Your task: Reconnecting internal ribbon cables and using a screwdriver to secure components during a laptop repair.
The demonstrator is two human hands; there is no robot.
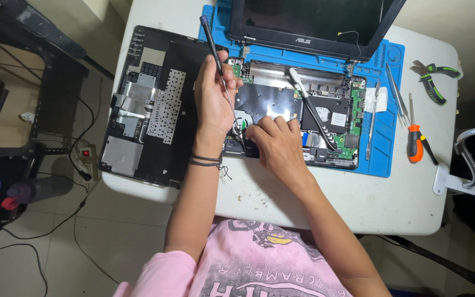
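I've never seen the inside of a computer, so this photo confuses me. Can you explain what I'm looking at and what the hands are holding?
The one picture comes from a camera worn on a person's head, looking down at their own bare hands over a white table. On a blue mat lies an opened laptop, its circuit boards showing. The left hand holds a slim black screwdriver, tip down into the laptop's front edge. The right hand rests its fingers beside that tip. The removed keyboard cover lies upside down to the left. A white-tipped brush lies across the laptop; an orange screwdriver and green-handled pliers sit on the right.
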